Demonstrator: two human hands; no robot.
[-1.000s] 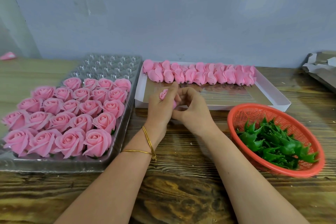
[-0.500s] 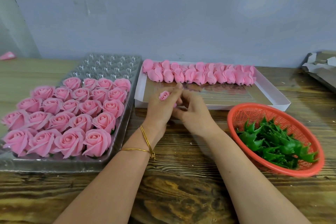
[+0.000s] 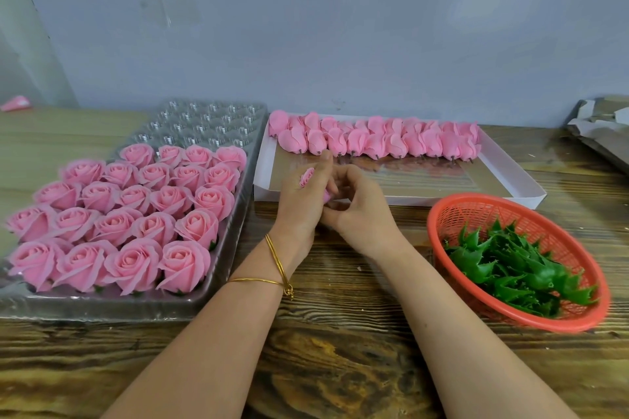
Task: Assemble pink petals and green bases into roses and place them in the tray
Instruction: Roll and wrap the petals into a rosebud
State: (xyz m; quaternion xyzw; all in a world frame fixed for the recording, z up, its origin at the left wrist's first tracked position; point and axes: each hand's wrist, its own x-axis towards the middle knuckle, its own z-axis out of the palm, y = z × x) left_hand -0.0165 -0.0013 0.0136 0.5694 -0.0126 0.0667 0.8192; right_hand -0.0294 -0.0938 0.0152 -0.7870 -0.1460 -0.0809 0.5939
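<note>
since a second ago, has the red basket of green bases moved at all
No. The red basket is where it was, its far rim still just in front of the white box's near wall.

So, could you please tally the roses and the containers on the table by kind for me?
Finished roses in view: 23
Pink bud being assembled: 1
Clear tray: 1
White box: 1
Orange basket: 1
Total: 27
The loose petals and green bases overlap too much to count.
</note>
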